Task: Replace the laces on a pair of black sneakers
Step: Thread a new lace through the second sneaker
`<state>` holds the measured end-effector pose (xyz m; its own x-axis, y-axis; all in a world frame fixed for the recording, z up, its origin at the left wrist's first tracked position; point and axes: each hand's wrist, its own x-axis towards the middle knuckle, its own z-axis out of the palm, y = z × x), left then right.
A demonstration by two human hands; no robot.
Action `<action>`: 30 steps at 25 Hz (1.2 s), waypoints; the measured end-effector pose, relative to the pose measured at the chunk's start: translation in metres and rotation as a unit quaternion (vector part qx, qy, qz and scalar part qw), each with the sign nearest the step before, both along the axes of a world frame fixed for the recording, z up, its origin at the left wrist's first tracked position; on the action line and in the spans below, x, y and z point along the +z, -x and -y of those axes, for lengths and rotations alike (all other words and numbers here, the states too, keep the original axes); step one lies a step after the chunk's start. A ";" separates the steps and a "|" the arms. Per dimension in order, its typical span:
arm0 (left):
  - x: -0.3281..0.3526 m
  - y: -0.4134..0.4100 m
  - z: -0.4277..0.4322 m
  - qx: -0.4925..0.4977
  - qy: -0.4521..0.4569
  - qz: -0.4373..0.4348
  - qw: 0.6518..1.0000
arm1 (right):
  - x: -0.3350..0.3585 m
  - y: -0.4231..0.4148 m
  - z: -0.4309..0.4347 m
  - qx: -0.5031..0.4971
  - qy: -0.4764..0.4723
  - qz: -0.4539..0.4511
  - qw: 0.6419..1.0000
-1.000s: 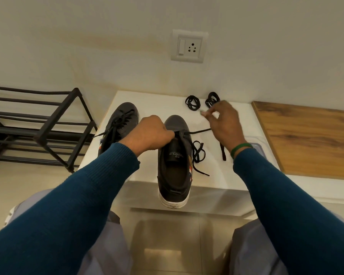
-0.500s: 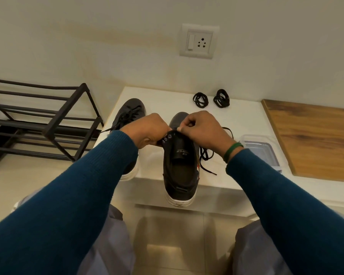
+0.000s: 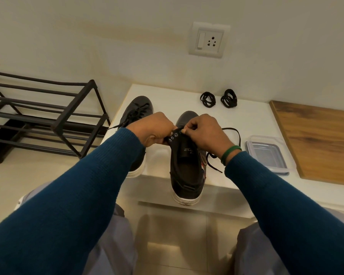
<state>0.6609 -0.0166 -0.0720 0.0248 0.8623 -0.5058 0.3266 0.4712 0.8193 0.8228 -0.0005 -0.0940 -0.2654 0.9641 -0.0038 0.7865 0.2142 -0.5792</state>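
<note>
A black sneaker (image 3: 187, 167) with a white sole lies on the white ledge (image 3: 252, 120), its heel hanging over the front edge. My left hand (image 3: 153, 130) grips its left eyelet flap. My right hand (image 3: 205, 130) pinches the old black lace (image 3: 232, 132) at the eyelets; the loose lace loops out to the right of the shoe. The second black sneaker (image 3: 137, 110), still laced, sits to the left, partly behind my left arm. Two coiled black laces (image 3: 208, 99) (image 3: 229, 98) lie at the back of the ledge.
A clear plastic container (image 3: 266, 153) sits right of the shoe, beside a wooden board (image 3: 318, 139). A black metal shoe rack (image 3: 44, 118) stands on the left. A wall socket (image 3: 208, 40) is above the ledge. Tiled floor lies below my knees.
My right hand, which had pulled the lace out to the right, has come back to the sneaker's eyelets next to my left hand. The camera view has moved a little closer.
</note>
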 end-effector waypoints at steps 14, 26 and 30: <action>0.012 0.001 -0.011 0.204 -0.281 0.208 0.914 | 0.003 -0.014 0.002 0.075 -0.001 -0.064 0.995; 0.033 0.009 -0.012 0.195 -0.281 0.102 0.934 | 0.000 -0.021 0.000 0.083 -0.058 0.096 0.990; 0.044 0.018 -0.014 0.276 -0.237 0.445 0.818 | -0.001 -0.022 0.001 0.083 -0.064 0.129 0.986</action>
